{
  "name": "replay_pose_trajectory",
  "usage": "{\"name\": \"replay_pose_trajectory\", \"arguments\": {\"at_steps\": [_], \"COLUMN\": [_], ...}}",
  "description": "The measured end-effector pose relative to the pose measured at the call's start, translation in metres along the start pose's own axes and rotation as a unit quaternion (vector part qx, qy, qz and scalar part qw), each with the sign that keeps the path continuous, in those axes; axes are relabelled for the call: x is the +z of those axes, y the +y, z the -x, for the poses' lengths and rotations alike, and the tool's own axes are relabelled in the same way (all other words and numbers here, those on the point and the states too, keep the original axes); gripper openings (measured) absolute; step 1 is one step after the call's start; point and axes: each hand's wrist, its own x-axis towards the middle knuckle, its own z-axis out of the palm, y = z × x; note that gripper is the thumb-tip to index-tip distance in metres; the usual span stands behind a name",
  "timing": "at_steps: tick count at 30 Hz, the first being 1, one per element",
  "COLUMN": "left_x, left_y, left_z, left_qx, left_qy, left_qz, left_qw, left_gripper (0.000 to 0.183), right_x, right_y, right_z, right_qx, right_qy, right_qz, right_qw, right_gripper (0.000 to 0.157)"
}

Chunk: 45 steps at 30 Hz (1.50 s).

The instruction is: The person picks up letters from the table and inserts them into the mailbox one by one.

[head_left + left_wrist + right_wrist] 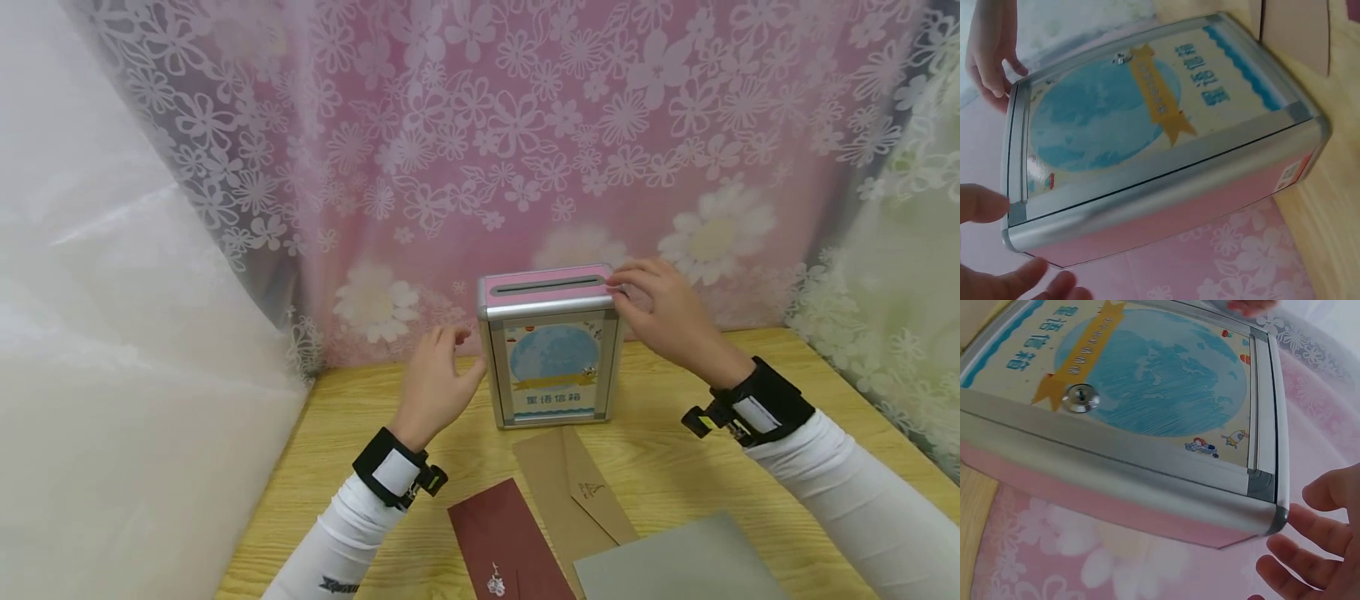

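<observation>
Maroon envelope (pixel 504 533), smooth grey sheet (pixel 678 565) near; pointed-flap kraft envelope (pixel 551 483) behind, on woodgrain worktop (pixel 671 454). Pink, aluminium-edged letterbox (pixel 555 354) upright beyond. Left hand (pixel 433 377) just beside it, right hand (pixel 669 315) at its top right corner; both empty, fingers parted, loosely bent.

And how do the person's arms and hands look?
The sleeves are white, the left one with a dark marking. Each wrist has a black band with a white patch and a small black device. Left hand and right hand are bare.
</observation>
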Motion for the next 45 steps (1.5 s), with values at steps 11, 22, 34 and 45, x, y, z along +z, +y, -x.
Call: {"name": "replay_pose_trajectory", "arguments": {"at_steps": [11, 22, 34, 45], "left_x": [0.038, 0.067, 0.079, 0.079], "left_y": [-0.017, -0.025, -0.026, -0.040], "left_z": [0.054, 0.094, 0.111, 0.105], "left_qx": [-0.032, -0.010, 0.006, -0.026], "left_qy": [-0.223, -0.341, -0.339, -0.337], "left_qz": [-0.089, -0.127, -0.140, -0.096], "left_qw": [0.9703, 0.9315, 0.9304, 0.9363], "left_gripper": [0.065, 0.085, 0.083, 0.077], "right_x": [-0.016, -0.012, 0.005, 0.011], "right_y": [0.009, 0.021, 0.031, 0.030], "right_z": [0.041, 0.074, 0.095, 0.105], "right_qx": [0.042, 0.101, 0.106, 0.108], "right_qy": [-0.034, -0.112, -0.139, -0.152], "right_qz": [0.004, 0.025, 0.048, 0.048], "right_qw": [0.999, 0.988, 0.983, 0.981], "right_gripper": [0.041, 0.055, 0.055, 0.051]}}
